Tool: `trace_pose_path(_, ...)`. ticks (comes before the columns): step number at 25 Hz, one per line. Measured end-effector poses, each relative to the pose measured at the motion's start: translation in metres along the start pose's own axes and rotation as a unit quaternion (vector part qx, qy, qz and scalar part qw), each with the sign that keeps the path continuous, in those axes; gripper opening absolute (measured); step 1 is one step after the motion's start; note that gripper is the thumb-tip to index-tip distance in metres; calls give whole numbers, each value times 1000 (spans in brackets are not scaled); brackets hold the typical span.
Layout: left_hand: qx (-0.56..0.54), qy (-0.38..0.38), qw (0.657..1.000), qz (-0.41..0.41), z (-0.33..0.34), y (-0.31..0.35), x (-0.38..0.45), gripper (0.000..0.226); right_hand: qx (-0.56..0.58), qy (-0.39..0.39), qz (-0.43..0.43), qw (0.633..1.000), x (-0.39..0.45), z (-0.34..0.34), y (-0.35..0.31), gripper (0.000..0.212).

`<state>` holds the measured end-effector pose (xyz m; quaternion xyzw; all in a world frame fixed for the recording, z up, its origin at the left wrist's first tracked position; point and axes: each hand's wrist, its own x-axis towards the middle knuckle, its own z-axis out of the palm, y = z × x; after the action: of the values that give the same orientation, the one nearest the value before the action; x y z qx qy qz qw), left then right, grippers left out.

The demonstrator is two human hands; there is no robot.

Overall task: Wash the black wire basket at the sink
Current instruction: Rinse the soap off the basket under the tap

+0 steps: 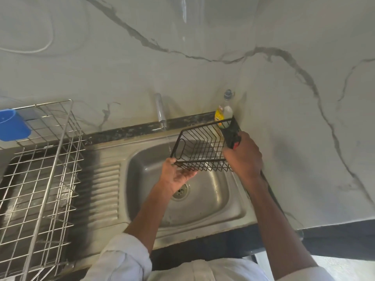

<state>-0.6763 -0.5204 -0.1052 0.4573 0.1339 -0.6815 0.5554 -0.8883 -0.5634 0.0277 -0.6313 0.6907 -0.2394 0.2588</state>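
The black wire basket (pixel 199 148) hangs tilted above the steel sink (pixel 233 201), its open side facing me. My left hand (pixel 176 174) holds its lower left corner, thumb over the rim wire and fingers spread underneath. My right hand (pixel 243 155) grips the basket's right end, where a black and red part (pixel 233 136) sticks up. A thin stream of water runs from the tap (pixel 160 114) and falls just left of the basket.
A steel dish rack (pixel 42 171) covers the counter left of the ribbed drainboard (pixel 105 193), with a blue cup (pixel 12 124) in its far corner. A dish soap bottle (pixel 223 110) stands at the back right corner by the marble wall.
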Motion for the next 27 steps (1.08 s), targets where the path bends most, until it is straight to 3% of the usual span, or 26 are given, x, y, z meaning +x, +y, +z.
trace_pose_path(2,-18,-1,1000,-2,2,3,11,59,3,-5,-20,1000,2,3,6,42)
trace_pose_path(5,-45,16,998,27,11,19,27,49,10,0,-61,998,1,12,14,23)
trace_pose_path(7,-70,18,996,43,20,32,37,50,41,-13,-76,996,0,24,26,36)
trace_pose_path(10,-99,8,993,60,24,46,51,49,61,-41,-76,994,2,38,44,28)
trace_pose_path(15,-23,35,999,9,40,55,76,82,100,-56,-117,986,13,44,75,28)
trace_pose_path(18,52,41,998,1,63,59,80,68,83,-70,-149,983,10,51,83,32)
trace_pose_path(22,77,-21,997,7,75,75,81,62,74,-70,-138,985,13,56,92,54)
trace_pose_path(25,87,-57,994,-20,65,86,90,60,67,-70,-152,983,18,58,101,47)
trace_pose_path(27,95,-49,994,-29,53,89,97,47,46,-100,-164,980,19,58,109,45)
